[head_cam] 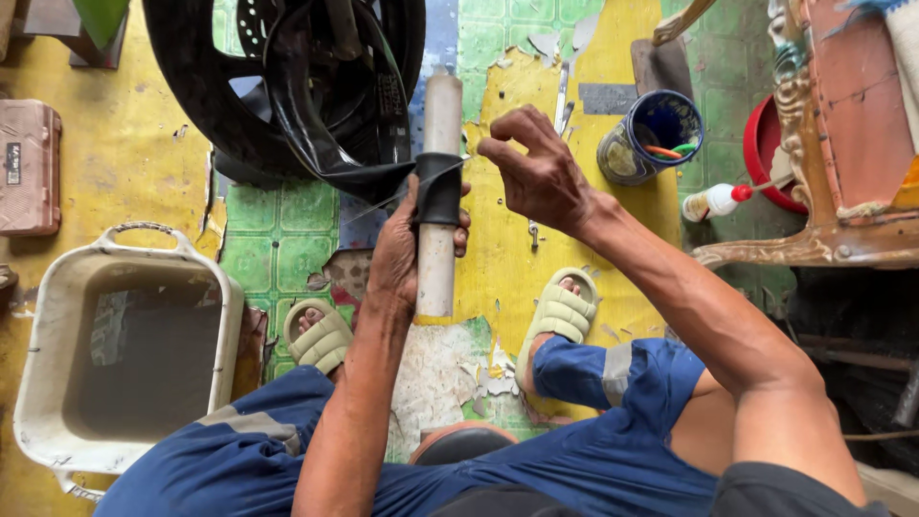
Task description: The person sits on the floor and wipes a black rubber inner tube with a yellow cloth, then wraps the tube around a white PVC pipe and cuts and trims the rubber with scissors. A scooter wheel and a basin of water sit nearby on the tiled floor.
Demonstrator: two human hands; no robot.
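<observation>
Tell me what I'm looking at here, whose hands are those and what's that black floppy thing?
The camera sits on a person's head and looks down, so you see their own arms, knees and sandals. The left hand grips a pale tube with a black rubber inner tube stretched over it. The right hand hovers beside it, fingers curled. The rubber trails out of a black wheel on the painted floor. Nearby are a basin of murky water, a blue can and a small bottle with a red cap.
</observation>
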